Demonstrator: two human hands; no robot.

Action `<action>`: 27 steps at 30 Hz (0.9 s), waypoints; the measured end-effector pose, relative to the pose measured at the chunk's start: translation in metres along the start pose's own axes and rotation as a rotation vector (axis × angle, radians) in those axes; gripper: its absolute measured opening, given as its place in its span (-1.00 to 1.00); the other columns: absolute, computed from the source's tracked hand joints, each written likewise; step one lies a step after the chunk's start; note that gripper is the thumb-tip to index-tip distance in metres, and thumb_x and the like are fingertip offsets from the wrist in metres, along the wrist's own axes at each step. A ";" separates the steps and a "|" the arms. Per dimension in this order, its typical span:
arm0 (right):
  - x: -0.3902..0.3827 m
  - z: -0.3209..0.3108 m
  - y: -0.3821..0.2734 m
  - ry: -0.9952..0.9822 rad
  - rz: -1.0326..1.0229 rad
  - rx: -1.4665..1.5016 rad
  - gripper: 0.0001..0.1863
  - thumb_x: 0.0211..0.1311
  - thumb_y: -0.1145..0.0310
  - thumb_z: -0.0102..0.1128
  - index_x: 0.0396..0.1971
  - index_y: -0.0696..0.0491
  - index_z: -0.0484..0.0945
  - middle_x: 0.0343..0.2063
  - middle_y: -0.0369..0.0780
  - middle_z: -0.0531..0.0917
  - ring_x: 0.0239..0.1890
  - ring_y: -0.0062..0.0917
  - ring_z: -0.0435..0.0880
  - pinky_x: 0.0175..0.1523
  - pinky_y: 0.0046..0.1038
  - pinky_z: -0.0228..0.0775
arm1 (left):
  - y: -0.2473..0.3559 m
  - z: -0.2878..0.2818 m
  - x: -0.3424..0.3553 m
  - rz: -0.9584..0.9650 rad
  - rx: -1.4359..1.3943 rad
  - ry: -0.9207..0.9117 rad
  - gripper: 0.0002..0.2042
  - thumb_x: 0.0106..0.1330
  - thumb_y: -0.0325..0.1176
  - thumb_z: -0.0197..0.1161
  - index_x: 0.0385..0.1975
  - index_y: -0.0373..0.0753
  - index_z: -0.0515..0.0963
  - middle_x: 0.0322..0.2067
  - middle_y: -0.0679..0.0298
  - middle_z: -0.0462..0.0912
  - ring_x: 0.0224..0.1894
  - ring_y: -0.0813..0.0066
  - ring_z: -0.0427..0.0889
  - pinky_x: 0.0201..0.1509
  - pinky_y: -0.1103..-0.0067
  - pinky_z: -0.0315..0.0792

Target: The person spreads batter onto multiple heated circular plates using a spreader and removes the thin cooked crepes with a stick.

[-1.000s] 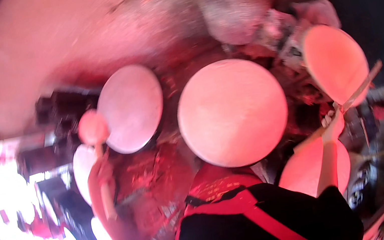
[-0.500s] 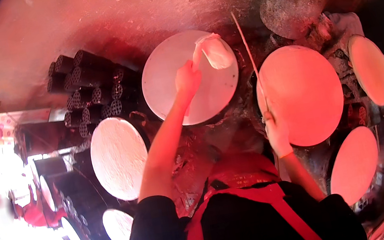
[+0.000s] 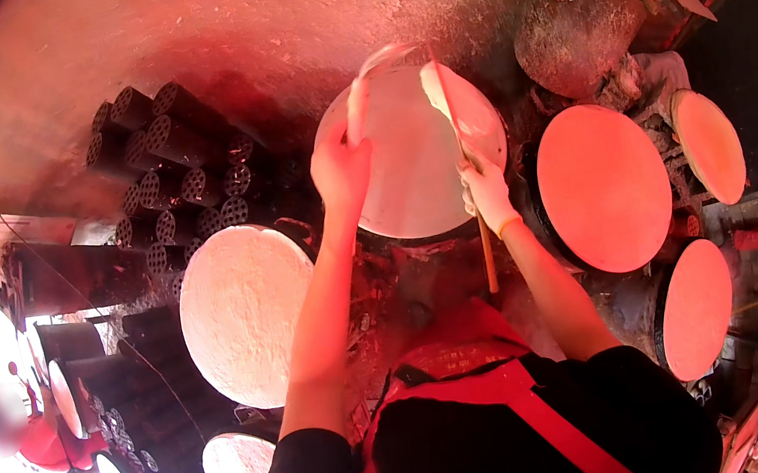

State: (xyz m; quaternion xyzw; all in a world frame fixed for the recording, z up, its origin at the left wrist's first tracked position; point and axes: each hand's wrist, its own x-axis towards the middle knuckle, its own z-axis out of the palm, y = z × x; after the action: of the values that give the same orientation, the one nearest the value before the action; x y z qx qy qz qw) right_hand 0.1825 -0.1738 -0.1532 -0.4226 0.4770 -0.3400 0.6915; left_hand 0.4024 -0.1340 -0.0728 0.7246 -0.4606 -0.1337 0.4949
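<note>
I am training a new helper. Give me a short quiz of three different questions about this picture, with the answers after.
1. True or false: the left hand lifts the edge of a thin pale sheet off the round griddle.
2. Which hand has its grip on the thin wooden stick?
A. left
B. right
C. neither
3. Fill in: the dark cylinders with many holes are stacked to the person's ____.

Key:
1. True.
2. B: the right hand holds it; the stick points down below the fist.
3. Left, behind the large pale griddle.
</note>
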 end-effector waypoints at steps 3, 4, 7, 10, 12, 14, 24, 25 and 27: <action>-0.014 -0.013 0.005 -0.066 0.078 0.263 -0.54 0.33 0.33 -0.02 0.24 -0.17 0.35 -0.70 -0.45 0.29 -0.89 -0.77 0.10 -0.78 -0.66 -0.11 | -0.041 -0.036 -0.045 -0.382 -0.381 -0.179 -0.88 0.22 -0.42 0.18 -0.51 -0.28 0.46 -0.67 0.37 0.40 -0.76 0.63 0.32 -0.69 0.62 0.20; -0.033 -0.016 0.009 -0.018 0.051 0.227 -0.55 0.33 0.32 -0.01 0.23 -0.20 0.36 -0.72 -0.47 0.26 -0.88 -0.76 0.11 -0.79 -0.64 -0.11 | -0.048 -0.049 -0.067 -0.493 -0.504 -0.171 -0.86 0.25 -0.40 0.17 -0.52 -0.24 0.42 -0.68 0.42 0.34 -0.76 0.66 0.28 -0.71 0.67 0.14; -0.064 -0.030 0.045 0.232 -0.039 0.235 -0.56 0.35 0.36 -0.05 0.23 -0.18 0.36 -0.74 -0.46 0.28 -0.89 -0.75 0.12 -0.81 -0.64 -0.06 | -0.050 -0.067 -0.125 -0.774 -0.813 -0.126 -0.85 0.31 -0.41 0.12 -0.49 -0.18 0.33 -0.74 0.52 0.19 -0.77 0.73 0.17 -0.77 0.71 0.03; -0.071 -0.009 0.043 0.168 0.051 0.169 -0.57 0.36 0.34 -0.06 0.21 -0.25 0.38 -0.79 -0.46 0.20 -0.89 -0.74 0.10 -0.81 -0.61 -0.06 | -0.047 -0.080 -0.169 -0.954 -1.063 -0.154 -0.84 0.32 -0.36 0.15 -0.47 -0.17 0.34 -0.74 0.53 0.15 -0.77 0.76 0.11 -0.76 0.74 -0.01; -0.057 0.008 0.034 0.099 0.066 0.157 -0.58 0.37 0.30 -0.04 0.21 -0.31 0.38 -0.79 -0.45 0.19 -0.91 -0.72 0.08 -0.81 -0.60 -0.10 | -0.037 -0.090 -0.187 -1.073 -1.211 -0.156 -0.82 0.32 -0.34 0.17 -0.49 -0.16 0.35 -0.73 0.52 0.16 -0.78 0.74 0.11 -0.75 0.74 -0.02; -0.046 0.015 0.024 0.008 0.097 0.125 -0.58 0.37 0.28 -0.01 0.21 -0.29 0.37 -0.78 -0.45 0.19 -0.90 -0.73 0.08 -0.80 -0.60 -0.11 | -0.032 -0.094 -0.200 -1.065 -1.256 -0.146 -0.81 0.31 -0.34 0.19 -0.50 -0.15 0.35 -0.73 0.52 0.17 -0.77 0.74 0.11 -0.75 0.74 -0.01; -0.045 -0.038 0.016 0.088 0.050 0.006 -0.57 0.35 0.25 0.03 0.22 -0.26 0.38 -0.78 -0.49 0.17 -0.88 -0.75 0.08 -0.80 -0.62 -0.08 | -0.019 -0.094 -0.245 -1.015 -1.127 0.295 -0.87 0.30 -0.40 0.19 -0.43 -0.14 0.36 -0.66 0.46 0.26 -0.68 0.71 0.25 -0.72 0.75 0.08; -0.038 -0.035 0.012 0.032 0.091 -0.035 -0.56 0.36 0.25 0.03 0.23 -0.27 0.37 -0.79 -0.49 0.16 -0.88 -0.75 0.08 -0.79 -0.62 -0.09 | -0.015 -0.091 -0.248 -0.996 -1.095 0.353 -0.87 0.30 -0.40 0.19 -0.40 -0.13 0.36 -0.64 0.45 0.27 -0.67 0.70 0.26 -0.72 0.75 0.09; -0.025 -0.019 0.003 -0.080 0.137 -0.062 -0.56 0.36 0.25 0.02 0.24 -0.29 0.36 -0.77 -0.49 0.16 -0.88 -0.75 0.07 -0.79 -0.62 -0.10 | -0.018 -0.086 -0.256 -0.977 -1.157 0.358 -0.88 0.30 -0.40 0.18 -0.35 -0.14 0.35 -0.60 0.44 0.29 -0.63 0.70 0.28 -0.70 0.76 0.10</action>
State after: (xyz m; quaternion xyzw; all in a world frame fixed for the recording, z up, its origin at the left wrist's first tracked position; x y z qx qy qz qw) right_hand 0.1569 -0.1559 -0.1501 -0.4234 0.4871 -0.2600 0.7183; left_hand 0.3297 0.1237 -0.1143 0.4822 0.1410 -0.4366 0.7463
